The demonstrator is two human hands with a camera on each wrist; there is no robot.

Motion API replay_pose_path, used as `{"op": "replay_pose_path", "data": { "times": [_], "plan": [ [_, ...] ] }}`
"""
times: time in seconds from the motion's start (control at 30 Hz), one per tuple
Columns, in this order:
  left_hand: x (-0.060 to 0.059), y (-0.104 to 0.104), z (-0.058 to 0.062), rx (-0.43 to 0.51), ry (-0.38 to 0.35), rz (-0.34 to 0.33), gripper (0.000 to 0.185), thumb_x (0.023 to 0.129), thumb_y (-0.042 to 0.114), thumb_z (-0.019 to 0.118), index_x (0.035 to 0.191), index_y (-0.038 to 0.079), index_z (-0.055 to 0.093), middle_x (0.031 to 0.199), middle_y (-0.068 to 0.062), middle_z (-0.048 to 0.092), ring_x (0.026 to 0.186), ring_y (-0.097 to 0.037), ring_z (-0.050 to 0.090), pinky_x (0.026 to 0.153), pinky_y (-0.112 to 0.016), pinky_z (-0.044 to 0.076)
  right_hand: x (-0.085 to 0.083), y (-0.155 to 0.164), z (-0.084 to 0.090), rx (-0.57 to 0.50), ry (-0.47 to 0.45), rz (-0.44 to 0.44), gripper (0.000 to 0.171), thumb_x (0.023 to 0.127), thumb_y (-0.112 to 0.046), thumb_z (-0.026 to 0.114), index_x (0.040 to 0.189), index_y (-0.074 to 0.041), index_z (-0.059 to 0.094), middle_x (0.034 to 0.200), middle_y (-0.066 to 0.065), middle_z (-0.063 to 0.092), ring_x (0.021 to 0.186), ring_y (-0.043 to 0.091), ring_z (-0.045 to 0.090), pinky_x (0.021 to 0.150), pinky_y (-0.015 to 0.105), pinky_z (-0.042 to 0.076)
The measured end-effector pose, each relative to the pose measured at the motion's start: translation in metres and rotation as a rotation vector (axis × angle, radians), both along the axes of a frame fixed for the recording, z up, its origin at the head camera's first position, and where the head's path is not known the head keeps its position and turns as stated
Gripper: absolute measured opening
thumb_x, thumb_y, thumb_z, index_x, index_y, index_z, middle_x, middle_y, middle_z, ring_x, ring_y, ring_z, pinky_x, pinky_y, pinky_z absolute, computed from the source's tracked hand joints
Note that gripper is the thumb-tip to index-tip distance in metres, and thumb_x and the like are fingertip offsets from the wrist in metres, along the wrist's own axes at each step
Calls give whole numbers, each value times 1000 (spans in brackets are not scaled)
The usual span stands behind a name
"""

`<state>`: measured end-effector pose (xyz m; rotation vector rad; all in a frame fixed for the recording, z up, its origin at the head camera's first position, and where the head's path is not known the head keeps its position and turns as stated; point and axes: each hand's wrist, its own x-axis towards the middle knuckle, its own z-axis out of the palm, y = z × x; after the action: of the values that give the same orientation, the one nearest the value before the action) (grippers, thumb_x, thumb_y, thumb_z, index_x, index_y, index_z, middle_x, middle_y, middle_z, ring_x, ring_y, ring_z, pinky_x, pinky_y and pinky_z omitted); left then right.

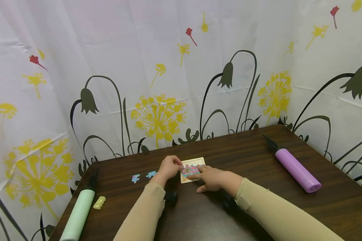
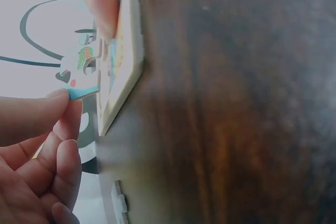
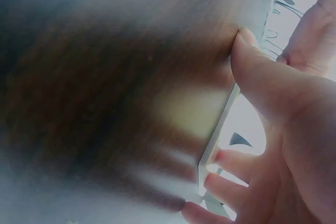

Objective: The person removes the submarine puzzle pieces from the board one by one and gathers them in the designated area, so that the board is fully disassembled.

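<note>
Mid-table on the dark wooden table (image 1: 259, 187), small puzzle board (image 1: 196, 161). Left hand (image 1: 169, 168) at its left edge, pinching a blue-edged puzzle piece (image 2: 84, 93). Right hand (image 1: 212, 178) flat on the board's near side, fingers straight, pressing. Two loose pieces (image 1: 143, 176) left of it

Both hands on small puzzle board (image 1: 193, 170): left hand (image 1: 169, 168) at its edge, right hand (image 1: 212, 178) pressing pieces.
</note>
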<state>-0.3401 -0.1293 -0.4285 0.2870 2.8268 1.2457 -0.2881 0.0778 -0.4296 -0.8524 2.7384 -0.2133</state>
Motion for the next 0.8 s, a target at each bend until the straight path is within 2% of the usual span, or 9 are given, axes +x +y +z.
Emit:
{"op": "replay_pose_path", "data": {
  "times": [0.17, 0.33, 0.6, 0.7, 0.8],
  "plan": [
    [-2, -7, 4, 7, 5, 24, 5, 88, 3, 70, 86, 2, 66, 77, -6, 58, 67, -20, 51, 59, -33, 44, 0, 0, 0, 1, 1, -7, 65, 91, -50, 65, 150, -40, 41, 160, 14, 23, 144, 36, 24, 106, 54, 34],
    [1, -29, 14, -5, 12, 40, 5, 88, 4, 70, 87, 1, 66, 77, -6, 59, 66, -19, 51, 59, -32, 44, 0, -1, -1, 3, 9, -3, 65, 91, -49, 65, 150, -40, 40, 159, 14, 24, 143, 37, 25, 106, 54, 34],
    [22, -93, 38, -59, 29, 56, 6, 87, 3, 69, 89, -2, 65, 78, -6, 60, 68, -19, 52, 59, -33, 44, 0, -1, -5, -3, 15, -11, 65, 91, -48, 66, 150, -41, 40, 159, 14, 24, 143, 37, 25, 106, 54, 33],
    [32, -119, 40, -87, 32, 80, 7, 86, 2, 69, 88, -3, 66, 78, -7, 60, 70, -21, 53, 61, -35, 44, 0, -1, -5, -4, 13, -9, 65, 91, -48, 65, 150, -41, 39, 160, 14, 23, 144, 37, 24, 106, 54, 33],
    [41, -143, 36, -120, 7, 110, 7, 85, 2, 70, 88, -3, 66, 82, -8, 61, 77, -24, 53, 67, -39, 44, 1, -1, -4, -6, 9, -11, 65, 91, -48, 65, 150, -41, 39, 160, 14, 23, 144, 37, 23, 107, 54, 32]
  ]
}}
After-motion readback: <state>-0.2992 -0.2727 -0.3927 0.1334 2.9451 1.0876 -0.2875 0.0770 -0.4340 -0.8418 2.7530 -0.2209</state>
